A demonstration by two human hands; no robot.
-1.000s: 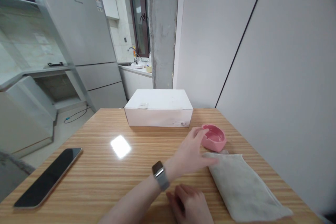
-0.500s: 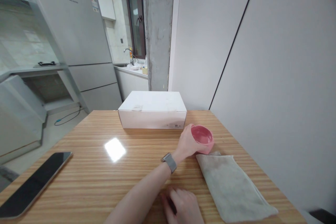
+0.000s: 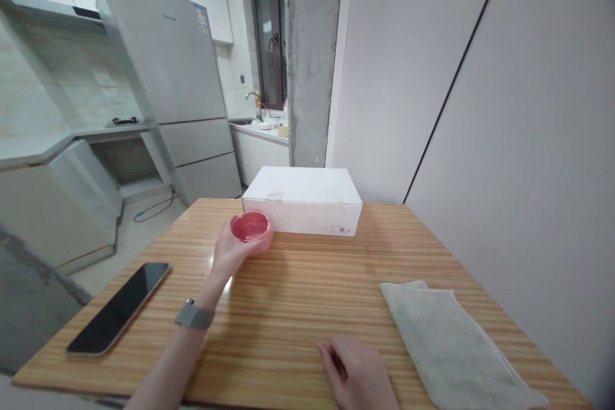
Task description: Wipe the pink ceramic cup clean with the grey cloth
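Note:
My left hand (image 3: pixel 229 251), with a grey-banded watch (image 3: pixel 195 315) on its wrist, is closed around the near left side of a pink ashtray (image 3: pixel 258 245). The ashtray is round with a notched rim and sits upright in my grip, in front of the left end of a white box (image 3: pixel 302 216). A shadow falls on the table to its lower right; whether its base touches the wood I cannot tell. My right hand (image 3: pixel 359 371) rests at the near edge, fingers curled in, with nothing seen in them. To its right lies a folded grey-green cloth (image 3: pixel 451 339).
A black phone (image 3: pixel 120 307) lies at the left of the striped wooden table (image 3: pixel 288 307). The white box stands at the far edge. A white wall panel (image 3: pixel 519 141) runs along the right side. Behind are a fridge (image 3: pixel 168 64) and a kitchen sink counter (image 3: pixel 259 144).
My left hand reached the ashtray beside the cloth, took hold of it and carried it left to the front of the box's left end. My right hand stays curled near the table edge.

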